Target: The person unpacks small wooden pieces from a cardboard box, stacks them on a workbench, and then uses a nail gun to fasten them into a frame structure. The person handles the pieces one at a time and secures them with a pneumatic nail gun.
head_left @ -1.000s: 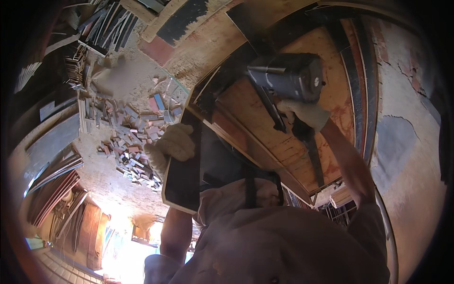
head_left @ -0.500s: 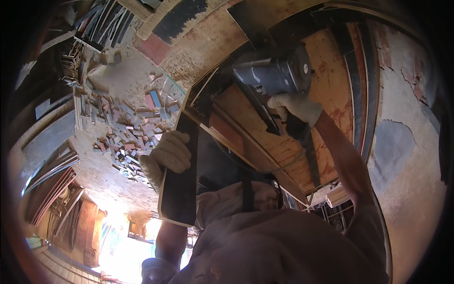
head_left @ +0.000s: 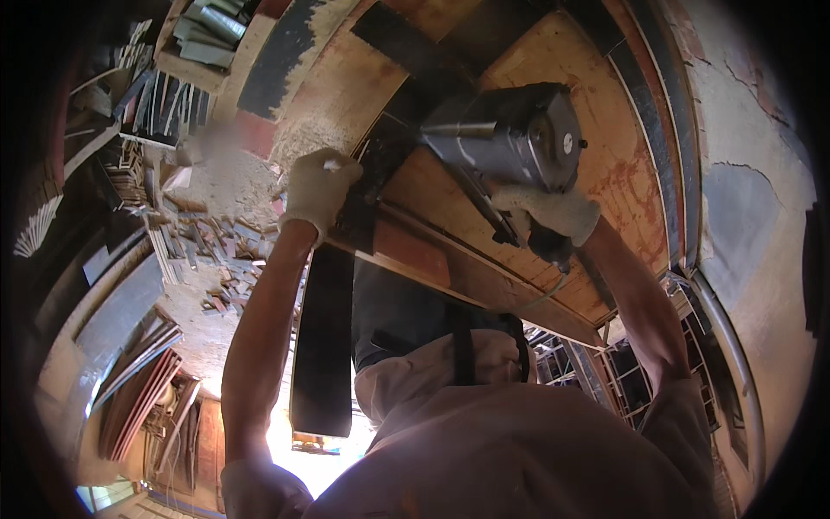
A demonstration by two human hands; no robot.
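Note:
My right hand [head_left: 550, 213], in a pale work glove, is closed around the handle of a dark nail gun [head_left: 497, 134]. The gun's nose end lies over the black strips on a large wooden panel [head_left: 527, 285]. A thin hose runs from below the handle. My left hand [head_left: 318, 195], gloved too, has its fingers curled at the panel's left edge, by the upper part of a long black board [head_left: 323, 346]. That board's lower end juts out toward me past the panel. The left fingertips are partly hidden.
Several small wood offcuts [head_left: 232, 272] litter the floor at left. Stacked boards [head_left: 143, 402] lean at the far left, and a wooden bin [head_left: 194, 69] holds scraps at the upper left. A patched wall [head_left: 743, 225] stands close on my right.
My left hand has moved up from the black board's lower part to the panel's left edge. The nail gun stays in my right hand over the panel. The view has shifted.

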